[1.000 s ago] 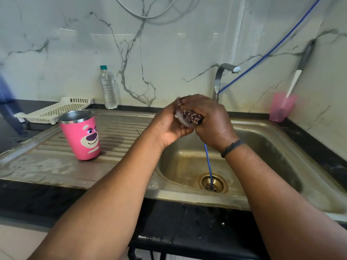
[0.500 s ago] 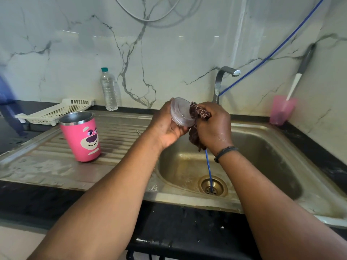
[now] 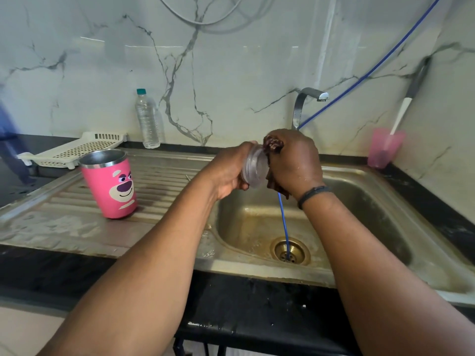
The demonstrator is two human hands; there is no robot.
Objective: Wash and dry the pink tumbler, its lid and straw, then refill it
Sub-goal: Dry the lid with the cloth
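Marble-walled steel sink (image 3: 385, 201); pink tumbler (image 3: 110, 185) on drainboard (image 3: 51, 214).

One pink tumbler (image 3: 110, 184), one clear lid (image 3: 254, 165), one water bottle (image 3: 147, 119), two hands

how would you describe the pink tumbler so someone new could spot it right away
Start at the steel sink and look to its ribbed draining board on the left. The pink tumbler stands upright there, open-topped, in front of a white perforated tray. Unlike the plain translucent pink cup in the far right corner, it has a steel rim and a cartoon bear face.
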